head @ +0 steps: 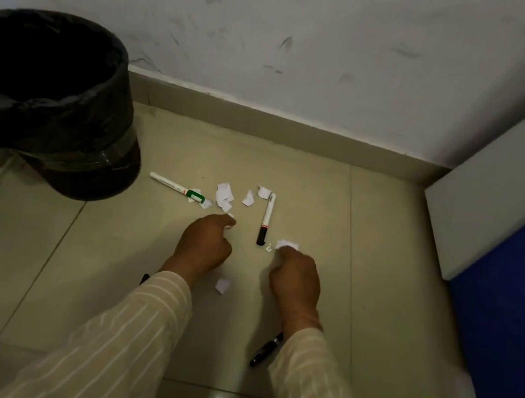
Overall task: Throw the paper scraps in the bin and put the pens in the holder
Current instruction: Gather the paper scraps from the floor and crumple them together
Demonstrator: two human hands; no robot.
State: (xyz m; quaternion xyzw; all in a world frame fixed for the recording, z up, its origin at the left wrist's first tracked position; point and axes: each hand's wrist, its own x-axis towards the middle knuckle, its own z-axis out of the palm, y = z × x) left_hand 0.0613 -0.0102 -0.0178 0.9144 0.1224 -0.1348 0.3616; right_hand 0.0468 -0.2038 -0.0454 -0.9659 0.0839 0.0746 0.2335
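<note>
Several white paper scraps (pixel 224 195) lie scattered on the tiled floor between two markers. A white marker with a green cap (pixel 177 187) lies to the left, and one with a black cap (pixel 266 219) points away from me. My left hand (pixel 206 244) is curled, pinching a small paper scrap at its fingertips. My right hand (pixel 297 279) is closed on a white paper scrap (pixel 287 244) at the floor. Another scrap (pixel 222 285) lies between my wrists. A black pen (pixel 266 349) lies half hidden by my right sleeve. The bin (pixel 41 99), lined with a black bag, stands at the left.
A marked white wall and its skirting (pixel 286 130) close the far side. A white panel (pixel 505 191) and a blue surface (pixel 520 311) rise on the right. A dark object's tip (pixel 144 278) pokes out beside my left sleeve. No pen holder is in view.
</note>
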